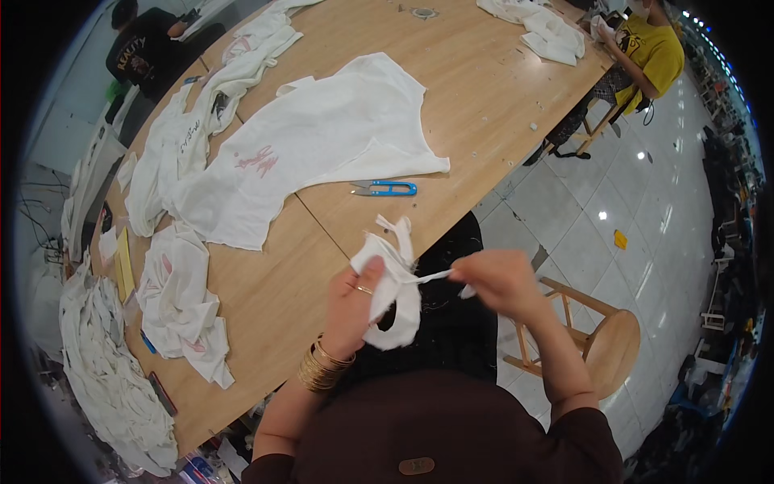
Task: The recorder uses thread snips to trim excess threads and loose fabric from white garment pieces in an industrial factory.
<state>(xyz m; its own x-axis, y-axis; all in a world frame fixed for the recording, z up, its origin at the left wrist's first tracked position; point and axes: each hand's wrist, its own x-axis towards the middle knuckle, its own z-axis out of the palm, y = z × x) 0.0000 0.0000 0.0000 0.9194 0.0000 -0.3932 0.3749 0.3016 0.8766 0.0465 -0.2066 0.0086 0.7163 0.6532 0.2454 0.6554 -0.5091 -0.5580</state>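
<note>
My left hand (351, 306), with a ring and several gold bangles at the wrist, grips a bundle of white fabric strip (408, 310) between thumb and fingers. The strip hangs in a loop over my dark lap, and a loose end sticks up past the table edge. My right hand (504, 282) pinches another end of the strip, which runs taut and twisted between both hands. Just beyond, blue-handled thread snips (393, 188) lie on the table beside a large white cloth piece (330, 121) with a reddish print.
White garment pieces (173, 294) lie along the table's left side, with a big white heap (113, 379) at the near left. A wooden stool (609, 351) stands on the tiled floor to the right. A person in yellow (651, 60) sits at the far right, another in black (145, 56) far left.
</note>
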